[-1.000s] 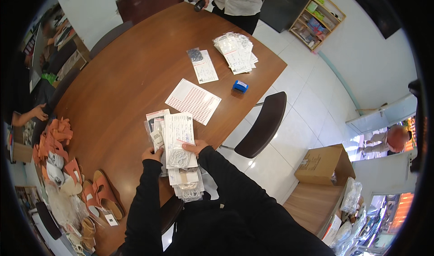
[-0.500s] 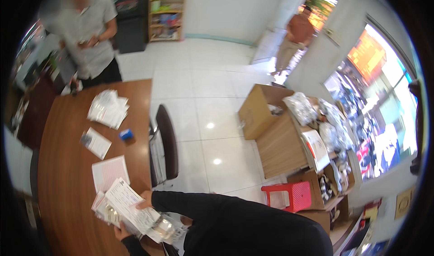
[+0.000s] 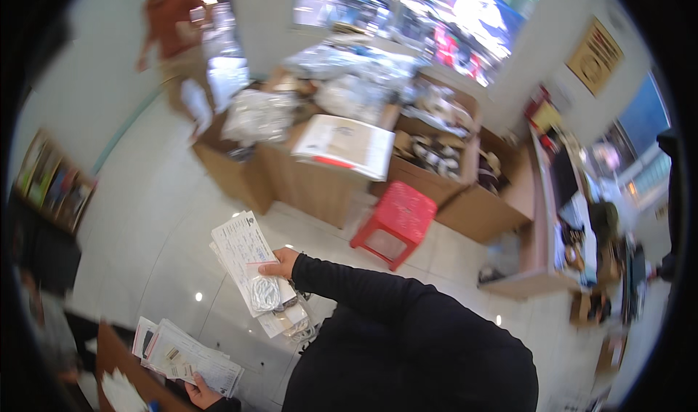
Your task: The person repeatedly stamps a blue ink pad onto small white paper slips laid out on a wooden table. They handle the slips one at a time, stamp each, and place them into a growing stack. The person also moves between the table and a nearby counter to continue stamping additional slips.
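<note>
Pale floor tiles (image 3: 156, 259) lie under a red stool (image 3: 407, 210) at four o'clock; the right hand (image 3: 281, 262) grips paper slips (image 3: 240, 246) and white cords (image 3: 264, 294) at eight, the left hand (image 3: 202, 393) clasps fanned cards (image 3: 185, 350) toward seven.

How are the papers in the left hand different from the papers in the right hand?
The right stack has white coils on it; the left stack shows small tan patches. The right stack sits higher in the picture; the left stack is lower, near the brown table. Both look mostly white and papery.
</note>
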`<state>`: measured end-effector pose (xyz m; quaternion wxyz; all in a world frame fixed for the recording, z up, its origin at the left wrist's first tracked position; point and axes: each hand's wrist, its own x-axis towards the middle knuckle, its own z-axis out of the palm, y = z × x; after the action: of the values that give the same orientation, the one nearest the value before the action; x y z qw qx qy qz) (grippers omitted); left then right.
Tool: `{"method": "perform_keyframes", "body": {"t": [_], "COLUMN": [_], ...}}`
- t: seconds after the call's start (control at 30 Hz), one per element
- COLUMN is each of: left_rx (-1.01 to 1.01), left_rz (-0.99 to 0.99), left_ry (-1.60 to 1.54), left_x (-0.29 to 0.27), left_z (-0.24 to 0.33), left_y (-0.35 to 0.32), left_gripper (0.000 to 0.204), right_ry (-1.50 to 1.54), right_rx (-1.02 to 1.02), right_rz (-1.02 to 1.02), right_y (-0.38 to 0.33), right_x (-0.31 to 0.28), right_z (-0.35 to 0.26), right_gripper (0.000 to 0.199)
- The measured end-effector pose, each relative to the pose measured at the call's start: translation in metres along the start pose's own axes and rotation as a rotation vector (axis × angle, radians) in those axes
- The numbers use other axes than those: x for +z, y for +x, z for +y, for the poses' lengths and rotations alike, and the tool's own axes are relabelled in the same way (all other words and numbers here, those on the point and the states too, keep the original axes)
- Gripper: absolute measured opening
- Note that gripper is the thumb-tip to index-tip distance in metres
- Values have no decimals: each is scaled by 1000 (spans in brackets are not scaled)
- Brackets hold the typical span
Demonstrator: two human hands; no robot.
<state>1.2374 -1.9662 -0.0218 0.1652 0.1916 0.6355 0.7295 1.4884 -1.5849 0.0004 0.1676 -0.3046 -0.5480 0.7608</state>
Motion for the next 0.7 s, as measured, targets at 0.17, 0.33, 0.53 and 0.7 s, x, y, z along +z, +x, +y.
{"method": "perform_keyframes", "body": {"t": [0.17,0.33,0.53,0.7], "left_rx": [-47,-121,-30,242], "left_rz": [-274,-828,-1467,-1734], "left_ry": [218,355,317,321], "left_x": [226,384,545,647], "left_z": [-4,17,0,-9], "left_y": [64,79,26,-34], "left_gripper": [29,25,13,13], "right_ry": [47,121,312,407], "right_rx": [-131,-77,-146,-164], "right_rz": [436,963,1412,1736], "right_y": [-72,-182,-287,-367], "right_x": [-190,-312,-379,-440], "right_z": [3,28,59,53], "right_gripper": [44,41,40,42]}}
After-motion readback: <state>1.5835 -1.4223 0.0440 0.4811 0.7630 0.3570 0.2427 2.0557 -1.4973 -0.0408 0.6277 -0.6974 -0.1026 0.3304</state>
